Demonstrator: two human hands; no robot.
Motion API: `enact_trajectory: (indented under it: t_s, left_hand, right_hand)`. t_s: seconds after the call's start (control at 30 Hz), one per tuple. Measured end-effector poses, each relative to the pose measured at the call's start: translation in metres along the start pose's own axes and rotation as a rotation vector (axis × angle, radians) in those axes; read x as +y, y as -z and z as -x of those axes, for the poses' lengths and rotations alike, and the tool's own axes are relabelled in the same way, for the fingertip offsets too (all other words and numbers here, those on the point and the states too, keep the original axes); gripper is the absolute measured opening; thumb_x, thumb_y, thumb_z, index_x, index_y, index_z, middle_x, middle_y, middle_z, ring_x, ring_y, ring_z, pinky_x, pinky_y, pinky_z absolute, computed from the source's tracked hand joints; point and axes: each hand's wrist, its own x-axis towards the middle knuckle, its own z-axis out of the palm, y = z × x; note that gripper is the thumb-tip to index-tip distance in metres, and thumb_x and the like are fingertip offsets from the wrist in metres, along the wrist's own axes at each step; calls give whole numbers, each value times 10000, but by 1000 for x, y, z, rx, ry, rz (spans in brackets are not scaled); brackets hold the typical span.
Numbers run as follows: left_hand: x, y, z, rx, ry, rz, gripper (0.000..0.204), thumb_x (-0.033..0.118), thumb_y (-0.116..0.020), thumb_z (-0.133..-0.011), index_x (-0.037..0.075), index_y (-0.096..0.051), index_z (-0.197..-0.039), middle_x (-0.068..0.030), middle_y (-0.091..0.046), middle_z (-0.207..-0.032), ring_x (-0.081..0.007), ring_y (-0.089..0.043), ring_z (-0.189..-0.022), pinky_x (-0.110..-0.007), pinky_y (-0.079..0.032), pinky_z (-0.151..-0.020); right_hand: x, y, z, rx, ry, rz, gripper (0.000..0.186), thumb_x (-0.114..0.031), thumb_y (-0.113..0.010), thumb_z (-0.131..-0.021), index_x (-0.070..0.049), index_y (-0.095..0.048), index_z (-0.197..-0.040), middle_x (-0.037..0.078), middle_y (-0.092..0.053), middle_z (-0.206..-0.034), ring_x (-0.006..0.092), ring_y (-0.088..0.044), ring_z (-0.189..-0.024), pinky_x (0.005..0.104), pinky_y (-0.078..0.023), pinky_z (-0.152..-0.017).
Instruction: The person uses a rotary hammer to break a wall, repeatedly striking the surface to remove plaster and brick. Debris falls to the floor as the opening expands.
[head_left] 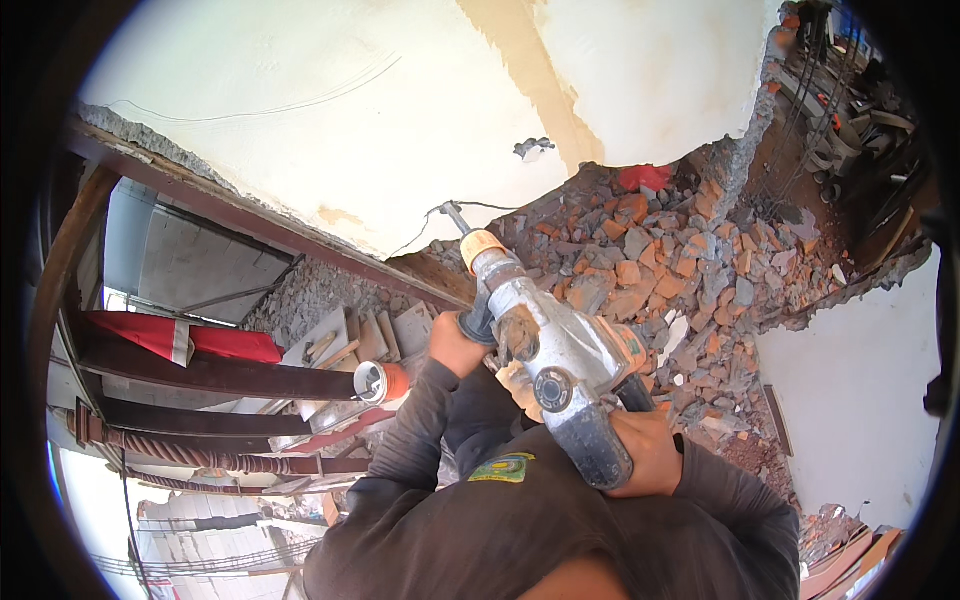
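A grey demolition hammer (560, 345) with an orange collar slants across the middle, its chisel bit (455, 218) pointing up and to the left at the lower edge of the white wall (390, 130). My left hand (458, 345) is wrapped round the black side handle near the collar. Around the black rear handle my right hand (645, 455) is closed; its inner fingers are partly hidden. Dark cracks run through the plaster beside the bit's tip. Whether the tip touches the wall I cannot tell.
Broken brick rubble (650, 270) lies beyond and right of the tool. At left run dark beams (230, 375), with a red cloth (235, 343) over one and an orange-white bucket (383, 382) nearby. A white slab (850, 380) stands at right, and loose debris (850, 130) fills the far right.
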Motion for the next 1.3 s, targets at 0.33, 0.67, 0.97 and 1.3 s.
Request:
enact_trajectory:
  t_s: [0.33,0.67,0.97,1.3]
  left_hand:
    - [-22,10,-16,-23,123,-141,326,267,-814,-727,-23,-737,-855,-247,-704,-807,-380,-723,-831,-414,-558,-699]
    - [-85,3,-72,-36,137,-134,369,286,-841,-680,-34,-735,-830,-240,-703,-772,-372,-724,-764,-421,-550,-678]
    - [-101,-53,-43,-379,332,-51,359,275,-819,-657,-59,-713,-734,-237,-676,-675,-343,-711,-656,-425,-544,-644]
    - [-10,-50,-1,-251,-41,-103,348,262,-808,-640,-56,-692,-718,-249,-622,-625,-397,-678,-639,-454,-536,-656]
  right_hand:
    - [-10,-26,-6,45,-80,-60,310,-181,-824,-651,-36,-643,-856,124,-651,-783,333,-678,-719,402,-539,-629]
    - [48,-30,-63,134,-177,-68,330,-140,-802,-674,6,-692,-949,173,-697,-848,364,-703,-779,385,-546,-697]
    - [58,-31,-29,164,-379,-16,340,-139,-792,-638,26,-694,-919,163,-690,-783,299,-708,-707,347,-526,-682]
    - [-17,-5,64,258,-445,-38,437,-138,-810,-598,29,-692,-985,172,-701,-913,327,-703,-794,362,-534,-732]
